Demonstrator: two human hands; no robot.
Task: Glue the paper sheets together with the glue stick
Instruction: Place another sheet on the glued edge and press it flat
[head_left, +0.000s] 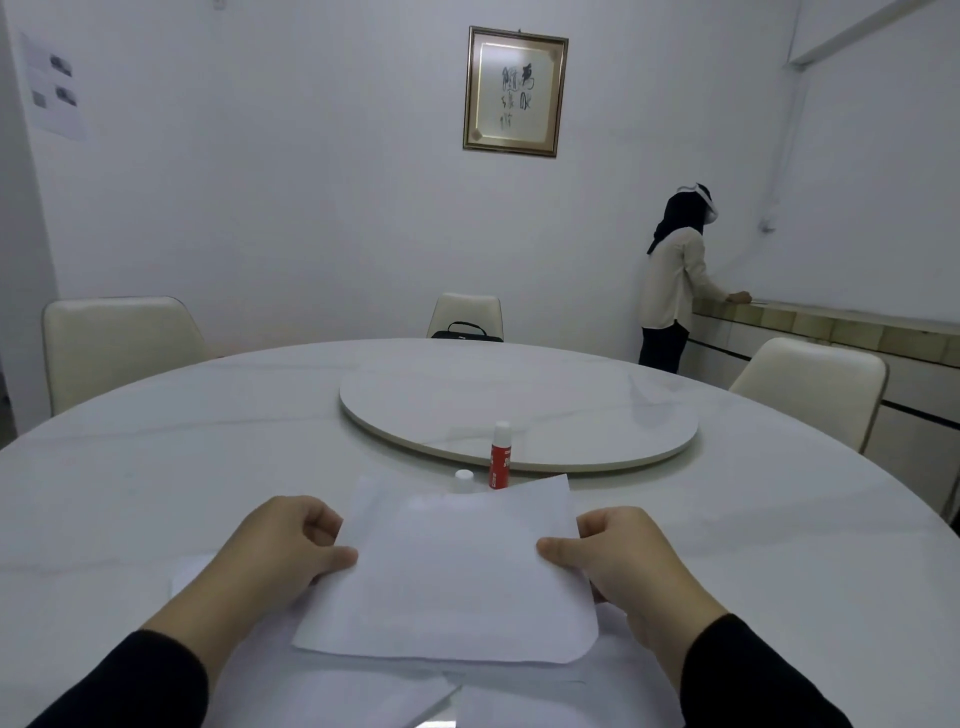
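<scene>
A white paper sheet (452, 577) is lifted a little above the table, its far edge tilted up. My left hand (283, 551) pinches its left edge, thumb on top. My right hand (618, 561) pinches its right edge the same way. More white sheets (519, 696) lie flat on the table beneath it. Just beyond the held sheet stands the red glue stick (500, 457), upright, with its white glue end showing. Its white cap (464, 480) stands to the left of it, partly hidden by the sheet's edge.
The round white marble table (156, 467) carries a lazy Susan disc (519, 410) behind the glue stick. Cream chairs stand around it; one holds a black bag (466, 332). A person (675, 280) stands at a counter at the far right.
</scene>
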